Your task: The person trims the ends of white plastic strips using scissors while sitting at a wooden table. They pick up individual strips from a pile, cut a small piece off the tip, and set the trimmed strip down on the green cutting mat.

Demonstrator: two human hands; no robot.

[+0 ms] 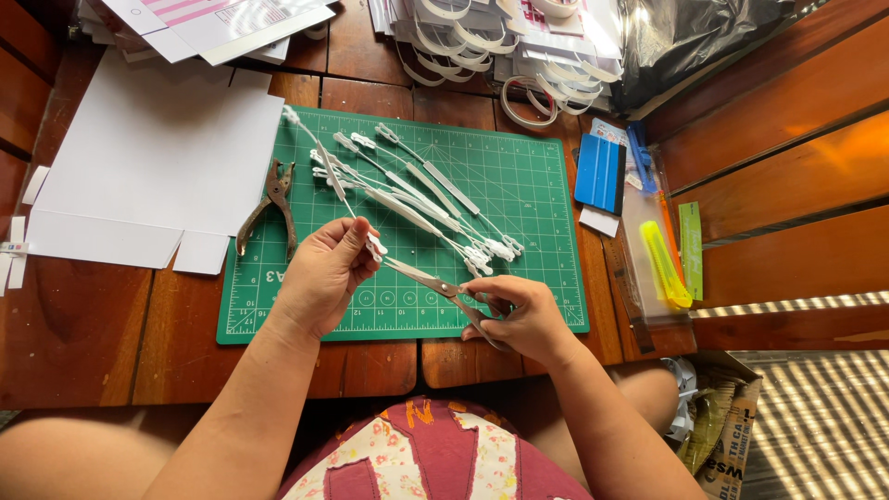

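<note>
Partly hidden by our right hand [526, 317], the scissors [435, 285] handles; fingers closed through them. Left hand [326, 270] raised, pinching a white strip [344, 199].

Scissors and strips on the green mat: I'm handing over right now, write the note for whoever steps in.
Left hand: pinches one white strip by its end.
Right hand: holds the scissors, blades open at that strip.
A pile of white strips lies on the green cutting mat; the punch pliers rest at the mat's left edge.
Done: cannot tell which strips are trimmed.
Left: the strip in hand is uncut.
</note>
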